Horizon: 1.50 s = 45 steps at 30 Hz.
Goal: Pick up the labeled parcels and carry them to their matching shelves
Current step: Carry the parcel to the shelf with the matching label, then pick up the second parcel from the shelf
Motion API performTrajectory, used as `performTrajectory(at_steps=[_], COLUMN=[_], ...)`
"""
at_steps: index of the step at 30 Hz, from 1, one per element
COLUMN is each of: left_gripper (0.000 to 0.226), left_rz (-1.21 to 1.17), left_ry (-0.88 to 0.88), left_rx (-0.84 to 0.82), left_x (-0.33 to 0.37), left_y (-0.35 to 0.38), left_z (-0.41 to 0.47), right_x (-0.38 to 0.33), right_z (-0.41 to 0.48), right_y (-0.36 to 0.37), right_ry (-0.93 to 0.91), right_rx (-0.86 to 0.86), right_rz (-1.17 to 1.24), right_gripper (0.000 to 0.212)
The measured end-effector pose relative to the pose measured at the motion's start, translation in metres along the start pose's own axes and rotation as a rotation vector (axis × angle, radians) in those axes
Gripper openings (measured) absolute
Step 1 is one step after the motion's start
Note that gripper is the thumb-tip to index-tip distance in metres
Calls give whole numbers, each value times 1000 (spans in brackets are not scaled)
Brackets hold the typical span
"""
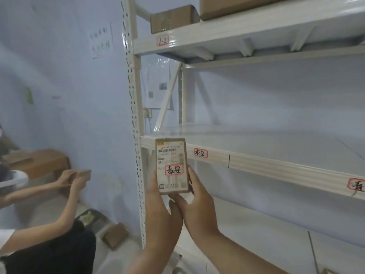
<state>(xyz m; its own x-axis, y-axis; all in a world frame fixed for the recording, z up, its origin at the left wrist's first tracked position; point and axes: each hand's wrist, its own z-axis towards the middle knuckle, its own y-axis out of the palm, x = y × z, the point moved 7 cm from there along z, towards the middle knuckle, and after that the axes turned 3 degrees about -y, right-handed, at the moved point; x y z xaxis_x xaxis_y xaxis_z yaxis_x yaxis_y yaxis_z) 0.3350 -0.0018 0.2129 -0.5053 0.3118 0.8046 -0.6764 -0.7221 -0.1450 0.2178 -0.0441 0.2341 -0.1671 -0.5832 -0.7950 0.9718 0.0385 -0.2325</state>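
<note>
I hold a small brown parcel [171, 165] upright in front of the middle shelf [256, 163]. Its white shipping label carries a red-edged tag with two handwritten characters. My left hand [161, 212] grips the parcel's lower left edge and my right hand [199, 206] grips its right edge and bottom. Just right of the parcel, on the shelf's front rail, sits a shelf tag [200, 153] with similar handwritten characters. A second shelf tag [356, 186] shows at the far right of the same rail.
The white rack's upright post [136, 135] stands just left of the parcel. The upper shelf, tagged 2-2 [162, 40], holds two cardboard boxes [173, 18]. At left another person's hands [73, 179] hold a small box. Cardboard boxes [39, 162] lie on the floor there.
</note>
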Motion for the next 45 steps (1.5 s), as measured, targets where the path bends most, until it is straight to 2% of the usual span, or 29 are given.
performTrajectory(at_steps=[4, 8, 12, 15, 17, 19, 22, 24, 26, 28, 29, 31, 34, 36, 38, 41, 43, 45], left_gripper=[86, 70, 58, 64, 74, 71, 72, 82, 93, 85, 77, 67, 65, 65, 69, 84, 91, 80], left_rz=[18, -34, -87, -54, -41, -8, 2, -20, -72, -81, -71, -52, -28, -10, 22, 67, 80, 97], left_ry=[211, 111, -14, -65, -87, -104, -143, -132, -106, -27, 40, 66, -16, -29, -50, -168, -220, -249], left_rx=[-81, -299, -437, -540, -560, -571, -574, -544, -375, -132, -81, -204, -492, -652, -830, -1133, -1228, -1276], left_x=[71, 113, 113, 104, 95, 88, 79, 76, 79, 82, 83, 72, 40, 31, 23, 5, -1, -4], left_y=[18, 57, 90, 104, 110, 118, 126, 131, 128, 115, 116, 140, 198, 236, 271, 322, 341, 355], left_z=[62, 109, 129, 128, 130, 129, 129, 130, 118, 80, 51, -18, -109, -172, -224, -296, -325, -344], right_x=[-53, -68, -47, -31, -24, -19, -18, -24, -35, -47, -46, -28, 37, 88, 136, 200, 234, 267], right_z=[60, 114, 142, 146, 144, 141, 141, 139, 128, 101, 84, 38, -41, -98, -149, -212, -245, -264], right_y=[-44, -86, -101, -105, -104, -103, -101, -100, -109, -121, -129, -153, -194, -245, -299, -363, -387, -395], right_ry=[-96, -43, 174, 291, 337, 357, 360, 352, 309, 203, 142, 39, 13, 158, 354, 682, 915, 1023], right_rx=[125, 205, 134, 93, 54, 4, -62, -96, -89, -33, 3, 62, -29, -24, 56, 79, 68, 80], right_rz=[-21, -179, -262, -295, -298, -301, -301, -295, -266, -287, -319, -373, -514, -614, -693, -800, -790, -720], right_gripper=[63, 54, 44, 36, 37, 42, 54, 58, 48, 29, 28, 42, 45, 45, 48, 75, 96, 99])
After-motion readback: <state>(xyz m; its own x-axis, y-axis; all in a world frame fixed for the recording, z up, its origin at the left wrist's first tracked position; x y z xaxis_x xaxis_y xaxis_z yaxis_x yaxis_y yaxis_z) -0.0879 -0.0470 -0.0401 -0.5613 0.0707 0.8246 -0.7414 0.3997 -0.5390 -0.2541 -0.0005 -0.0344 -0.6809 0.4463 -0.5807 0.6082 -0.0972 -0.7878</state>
